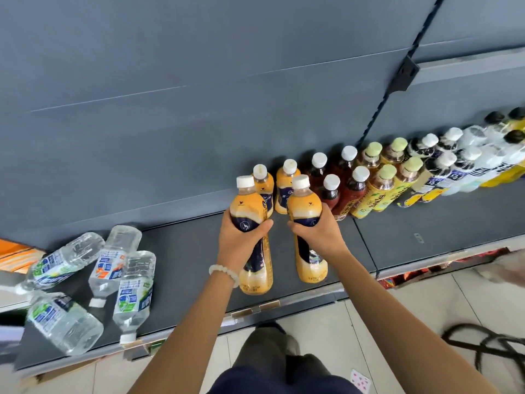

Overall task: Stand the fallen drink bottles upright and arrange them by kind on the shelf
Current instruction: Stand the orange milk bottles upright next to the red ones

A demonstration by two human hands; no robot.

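Note:
My left hand grips an upright orange milk-tea bottle with a white cap, over the grey shelf. My right hand grips a second orange bottle of the same kind, just to the right. Both stand near the shelf's front half. Two matching orange bottles stand behind them against the back panel. At the left, several clear water bottles lie on their sides in a loose heap.
A row of upright bottles runs right along the back: dark red tea, yellow-labelled tea, then white and black-capped ones. A shelf divider seam crosses at right. The tiled floor, a dark cable and my legs are below.

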